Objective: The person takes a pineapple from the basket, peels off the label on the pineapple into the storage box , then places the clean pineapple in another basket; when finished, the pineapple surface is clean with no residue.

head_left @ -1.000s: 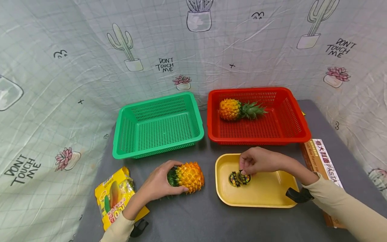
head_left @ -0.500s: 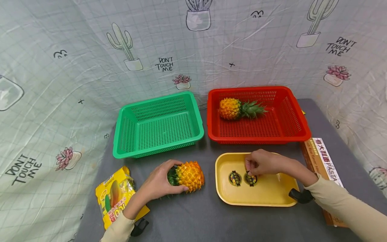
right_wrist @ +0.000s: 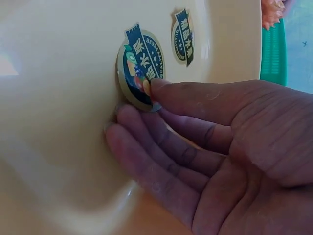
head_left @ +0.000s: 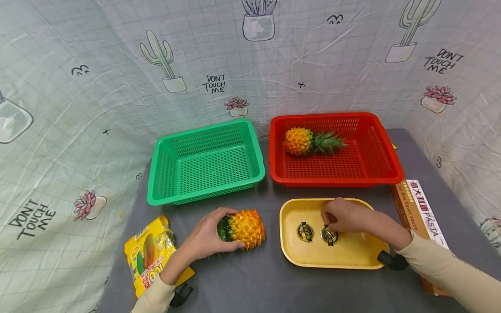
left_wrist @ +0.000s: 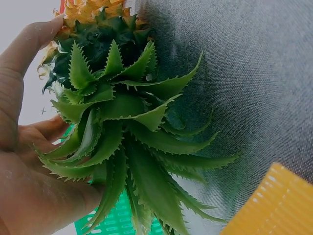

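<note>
My left hand (head_left: pixel 211 234) grips a small pineapple (head_left: pixel 247 229) lying on its side on the grey table, fingers and thumb around the part where leaves meet fruit. Its green leaves (left_wrist: pixel 127 117) spread toward the left wrist camera. Over the yellow tray (head_left: pixel 358 256), my right hand (head_left: pixel 346 216) pinches the edge of a round fruit sticker (right_wrist: pixel 139 73) between thumb and fingers. That sticker stands slightly off the tray bottom at one edge. A second, similar sticker (head_left: pixel 305 232) lies flat in the tray to the left.
Behind stand a green basket (head_left: pixel 207 191) and a red basket (head_left: pixel 336 180), the red one holding another pineapple (head_left: pixel 299 141). A yellow snack bag (head_left: pixel 150 252) lies at the left, and a pasta box (head_left: pixel 415 208) lies right of the tray, partly under the right forearm.
My right hand has moved right, away from the first sticker, and the second sticker has shifted right with it, apart from the first. My left hand stays on the pineapple.
</note>
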{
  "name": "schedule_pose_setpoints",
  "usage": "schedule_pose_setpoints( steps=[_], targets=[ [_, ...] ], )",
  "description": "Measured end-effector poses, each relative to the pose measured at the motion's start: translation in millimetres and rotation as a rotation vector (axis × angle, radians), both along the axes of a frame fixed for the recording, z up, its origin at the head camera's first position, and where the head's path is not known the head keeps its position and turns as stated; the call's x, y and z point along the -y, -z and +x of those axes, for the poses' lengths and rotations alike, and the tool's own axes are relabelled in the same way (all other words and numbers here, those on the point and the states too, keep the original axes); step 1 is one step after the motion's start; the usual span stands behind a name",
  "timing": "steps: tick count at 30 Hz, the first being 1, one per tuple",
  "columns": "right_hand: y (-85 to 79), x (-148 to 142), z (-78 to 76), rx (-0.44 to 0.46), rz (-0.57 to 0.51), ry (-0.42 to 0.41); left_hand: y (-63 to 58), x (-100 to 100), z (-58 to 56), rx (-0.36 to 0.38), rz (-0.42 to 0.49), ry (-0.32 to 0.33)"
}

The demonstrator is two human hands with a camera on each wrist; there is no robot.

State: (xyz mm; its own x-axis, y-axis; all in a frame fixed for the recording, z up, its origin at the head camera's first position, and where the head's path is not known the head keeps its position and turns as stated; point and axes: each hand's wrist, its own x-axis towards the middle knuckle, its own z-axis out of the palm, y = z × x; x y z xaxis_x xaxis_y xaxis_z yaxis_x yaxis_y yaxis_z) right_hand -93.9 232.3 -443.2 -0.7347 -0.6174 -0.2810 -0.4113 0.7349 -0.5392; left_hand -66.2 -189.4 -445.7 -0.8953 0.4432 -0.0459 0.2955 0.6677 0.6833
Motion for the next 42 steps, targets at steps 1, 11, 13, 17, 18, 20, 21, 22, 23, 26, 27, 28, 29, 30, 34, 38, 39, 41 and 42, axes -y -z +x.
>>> schedule_pose_setpoints(
  steps=[1, 11, 13, 17, 18, 20, 21, 22, 23, 26, 27, 28, 29, 30, 34, 38, 39, 41, 42],
  targets=[
    [0.2, 0.7, 0.4, -0.003, 0.011, 0.001, 0.3, 0.2, 0.2, 0.0, 0.0, -0.003],
    [-0.2, 5.5, 3.1, -0.043, 0.113, 0.011, 1.4, 0.8, 1.0, 0.002, 0.0, -0.017],
    [-0.3, 6.8, 2.7, -0.058, 0.115, 0.011, 1.3, 0.9, 0.9, 0.001, -0.001, -0.018],
    [-0.9, 8.9, 2.8, -0.1, 0.118, -0.004, 0.8, 0.9, 0.8, 0.002, -0.002, -0.016],
    [-1.9, 9.8, 3.1, -0.11, 0.121, -0.009, 0.6, 0.9, 0.7, 0.002, -0.002, -0.016],
    [-4.7, 11.8, 3.8, -0.129, 0.125, -0.013, 0.2, 0.7, 0.4, 0.001, -0.002, -0.015],
    [-7.4, 13.1, 4.4, -0.136, 0.126, -0.012, 0.1, 0.7, 0.3, 0.001, -0.001, -0.014],
    [-10.8, 14.5, 5.1, -0.145, 0.128, -0.011, -0.1, 0.6, 0.1, 0.0, -0.001, -0.013],
    [-14.6, 16.2, 5.6, -0.153, 0.128, -0.009, -0.1, 0.5, 0.1, 0.0, -0.001, -0.013],
    [-29.2, 22.9, 6.3, -0.183, 0.102, -0.018, 0.1, 0.6, 0.3, 0.002, -0.005, -0.015],
    [-34.5, 26.1, 5.9, -0.197, 0.084, -0.026, 0.2, 0.6, 0.4, 0.004, -0.006, -0.015],
    [-39.7, 29.7, 5.5, -0.214, 0.059, -0.038, 0.3, 0.8, 0.5, 0.004, -0.007, -0.015],
    [-45.0, 33.9, 4.9, -0.234, 0.022, -0.054, 0.4, 0.9, 0.6, 0.006, -0.007, -0.017],
    [-49.8, 38.8, 4.2, -0.252, -0.011, -0.07, 0.3, 1.0, 0.6, 0.006, -0.006, -0.017],
    [-62.8, 61.5, 1.6, -0.321, -0.145, -0.123, -0.2, 0.9, 0.5, 0.006, -0.005, -0.017],
    [-63.5, 84.8, 0.0, -0.349, -0.18, -0.143, -0.8, 0.4, 1.0, 0.008, -0.006, -0.019],
    [-62.4, 89.9, -0.2, -0.348, -0.18, -0.147, -0.8, 0.3, 1.0, 0.008, -0.005, -0.018],
    [-60.1, 99.8, -0.6, -0.345, -0.177, -0.157, -0.9, 0.3, 1.1, 0.01, -0.001, -0.016],
    [-58.4, 104.6, -0.8, -0.34, -0.177, -0.162, -0.8, 0.4, 1.0, 0.009, 0.001, -0.014]
  ],
)
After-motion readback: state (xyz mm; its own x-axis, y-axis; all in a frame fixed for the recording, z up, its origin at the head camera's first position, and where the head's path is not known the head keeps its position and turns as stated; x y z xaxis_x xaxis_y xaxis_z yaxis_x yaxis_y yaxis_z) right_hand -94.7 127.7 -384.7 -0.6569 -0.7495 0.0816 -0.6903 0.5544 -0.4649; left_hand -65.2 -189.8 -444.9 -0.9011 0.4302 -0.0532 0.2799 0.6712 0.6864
